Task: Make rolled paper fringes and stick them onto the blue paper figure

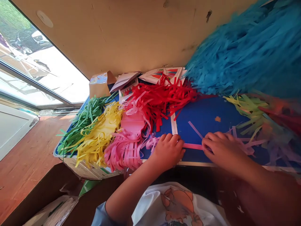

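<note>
Between my two hands a narrow band of pink tissue paper (pixel 192 146) runs taut over the blue tabletop (pixel 197 116). My left hand (pixel 169 149) is closed round its left end, and my right hand (pixel 217 146) is closed round the right end. Loose lilac fringe (pixel 250 142) sticks out beyond my right hand, and more lilac strips lie left of my left hand. Close to my left hand are piles of cut fringe: pink (pixel 124 153), red (pixel 162 99), yellow (pixel 98 135) and green (pixel 82 125).
A big blue heap of fringe (pixel 249 50) rises at the back right, against the wall (pixel 131 34). Pale green fringe (pixel 246 108) lies below it. Folded cards and a paper bag (pixel 100 84) stand at the back. Open cardboard boxes (pixel 47 191) sit lower left, near a window (pixel 44 69).
</note>
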Demonstrator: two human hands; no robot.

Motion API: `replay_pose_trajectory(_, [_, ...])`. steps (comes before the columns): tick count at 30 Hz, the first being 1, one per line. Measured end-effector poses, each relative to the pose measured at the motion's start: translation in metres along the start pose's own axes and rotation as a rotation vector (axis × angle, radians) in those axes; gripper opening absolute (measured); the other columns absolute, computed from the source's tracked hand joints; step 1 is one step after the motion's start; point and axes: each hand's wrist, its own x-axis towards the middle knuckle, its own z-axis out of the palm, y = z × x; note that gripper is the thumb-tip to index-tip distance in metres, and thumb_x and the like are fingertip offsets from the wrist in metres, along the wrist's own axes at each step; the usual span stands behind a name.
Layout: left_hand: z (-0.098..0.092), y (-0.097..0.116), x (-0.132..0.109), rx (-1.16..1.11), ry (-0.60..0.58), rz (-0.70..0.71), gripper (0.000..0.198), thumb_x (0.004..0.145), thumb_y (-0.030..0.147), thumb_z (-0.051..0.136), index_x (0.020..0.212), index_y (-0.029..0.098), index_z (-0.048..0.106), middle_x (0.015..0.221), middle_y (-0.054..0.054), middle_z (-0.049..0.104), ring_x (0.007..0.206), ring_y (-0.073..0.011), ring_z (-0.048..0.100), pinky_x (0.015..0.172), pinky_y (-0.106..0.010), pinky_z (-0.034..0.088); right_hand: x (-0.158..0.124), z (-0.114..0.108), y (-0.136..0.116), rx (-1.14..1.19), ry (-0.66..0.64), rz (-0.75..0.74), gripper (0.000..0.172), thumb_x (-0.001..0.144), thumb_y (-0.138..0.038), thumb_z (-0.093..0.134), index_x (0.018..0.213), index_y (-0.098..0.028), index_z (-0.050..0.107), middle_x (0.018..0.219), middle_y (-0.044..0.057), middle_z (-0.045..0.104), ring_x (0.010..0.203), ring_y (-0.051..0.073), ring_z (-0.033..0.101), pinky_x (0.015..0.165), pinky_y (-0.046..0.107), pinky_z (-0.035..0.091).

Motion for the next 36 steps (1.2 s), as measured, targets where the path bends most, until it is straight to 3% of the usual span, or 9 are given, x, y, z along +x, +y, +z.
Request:
replay_pose_trajectory(5, [0.005,0.010,0.017,-0.007,-0.043,0.099,0.017,0.090,0.022,0.040,0.090,0.017,0.056,0.089,-0.005,0.056,0.083,-0.0216,0.051,0.071,-0.034,0.039,-0.001,0.003,-0.006,0.012,0.051,-0.005,0.016,0.079,-0.022,0.045,0.074,-0.022,0.060,0.082,0.003,0.057,0.079,0.019,0.046,0.076,0.036,0.027])
replay_pose_trajectory(19, [0.010,-0.005,0.015,0.064,-0.092,0.007,0.024,0.091,0.023,0.038,0.084,0.013,0.058,0.084,-0.009,0.057,0.080,-0.0240,0.052,0.067,-0.036,0.038,0.004,-0.002,-0.008,-0.097,-0.085,0.128,0.024,0.081,-0.020,0.040,0.066,-0.019,0.060,0.078,0.006,0.053,0.078,0.020,0.044,0.076,0.039,0.028])
replay_pose_trajectory(29, [0.013,-0.008,0.014,0.046,-0.133,-0.038,0.022,0.091,0.023,0.040,0.088,0.013,0.059,0.086,-0.009,0.058,0.082,-0.0236,0.054,0.068,-0.034,0.042,0.015,-0.017,-0.011,-0.085,-0.349,0.236,0.028,0.086,-0.024,0.034,0.078,-0.020,0.061,0.088,0.005,0.055,0.089,0.022,0.046,0.075,0.038,0.028])
replay_pose_trajectory(36, [0.010,-0.002,0.012,0.061,-0.159,-0.073,0.016,0.088,0.015,0.043,0.089,0.011,0.058,0.088,-0.010,0.057,0.084,-0.0244,0.054,0.069,-0.034,0.042,0.023,-0.019,-0.007,-0.054,-0.444,0.240,0.032,0.088,-0.025,0.030,0.082,-0.020,0.061,0.093,0.006,0.055,0.092,0.023,0.046,0.074,0.038,0.029])
